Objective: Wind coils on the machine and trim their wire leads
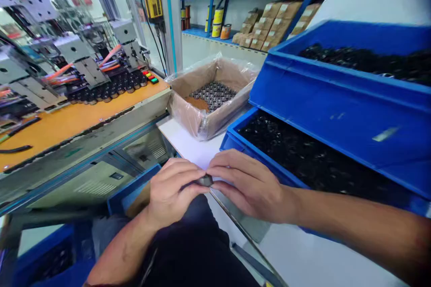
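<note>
While left hand [173, 190] and right hand [249, 184], nearly closed, pinch a dark-grey, rounded, metallic-looking part [205, 180] at six o'clock, two-handed handling seems current, next likely needing steadiness.

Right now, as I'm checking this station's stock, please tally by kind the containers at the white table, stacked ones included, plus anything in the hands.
Blue plastic bins: 2
Cardboard box with clear plastic film: 1
Small dark part, held between left hand and right hand: 1
Total: 4
</note>
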`<state>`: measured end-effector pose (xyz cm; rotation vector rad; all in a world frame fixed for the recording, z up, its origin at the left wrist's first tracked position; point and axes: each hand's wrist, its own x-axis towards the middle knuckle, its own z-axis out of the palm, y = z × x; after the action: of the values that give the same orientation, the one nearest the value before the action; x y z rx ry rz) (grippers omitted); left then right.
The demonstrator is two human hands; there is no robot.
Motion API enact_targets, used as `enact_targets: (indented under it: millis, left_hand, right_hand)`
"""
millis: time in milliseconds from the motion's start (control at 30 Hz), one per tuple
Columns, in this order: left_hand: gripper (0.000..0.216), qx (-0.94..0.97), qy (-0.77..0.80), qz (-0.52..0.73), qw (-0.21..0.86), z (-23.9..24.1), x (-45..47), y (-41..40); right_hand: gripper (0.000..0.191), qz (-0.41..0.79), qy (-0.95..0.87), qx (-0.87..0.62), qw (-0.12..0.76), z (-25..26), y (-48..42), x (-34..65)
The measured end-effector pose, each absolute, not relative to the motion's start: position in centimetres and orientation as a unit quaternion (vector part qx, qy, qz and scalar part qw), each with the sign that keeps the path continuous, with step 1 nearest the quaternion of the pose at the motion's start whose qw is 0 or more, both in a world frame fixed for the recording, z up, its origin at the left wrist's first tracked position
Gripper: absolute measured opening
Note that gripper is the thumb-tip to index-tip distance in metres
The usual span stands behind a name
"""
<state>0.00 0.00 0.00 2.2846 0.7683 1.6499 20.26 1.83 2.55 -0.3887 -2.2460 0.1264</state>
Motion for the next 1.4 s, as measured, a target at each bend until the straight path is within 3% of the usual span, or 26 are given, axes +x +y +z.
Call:
enact_targets:
  millis: [167,533,633,800,1067,1267,1400]
  left_hand:
    - [0.021,0.750,0.349,0.553,0.099,-0.4,-0.9,0.7]
    - [0.021,0.665,0.598,0.420,-0.154,4.2,-11.6,12.1]
    - [0.016,0.634,0.655,0.386,-0.143,5.5,-13.8,15.7]
    - [0.026,0.610,0.701,0.359,-0.088,5.1,-15.5,17.8]
    - [0.021,0.625,0.672,0.365,-0.154,2.4,-18.3,7.2]
    - [0.037,0.461,0.708,0.442,-0.300,1.7,-28.5,-3.6]
    - [0.035,0.385,0.728,0.453,-0.341,0.3,-34.5,-7.0]
  right_hand:
    - [0.026,0.004,-0.889,-0.215,0.403,1.9,2.4,19.7]
    - [0.027,-0.035,-0.858,-0.231,0.457,0.9,3.0,19.2]
    - [0.027,-0.032,-0.858,-0.226,0.460,1.3,2.8,19.3]
    - [0.025,-0.024,-0.880,-0.219,0.420,1.6,2.0,19.7]
    - [0.027,-0.017,-0.908,-0.196,0.371,0.7,2.8,19.6]
    - [0.027,-0.126,-0.909,-0.189,0.348,-0.9,4.9,19.5]
    - [0.028,-0.196,-0.910,-0.149,0.333,0.1,5.3,17.1]
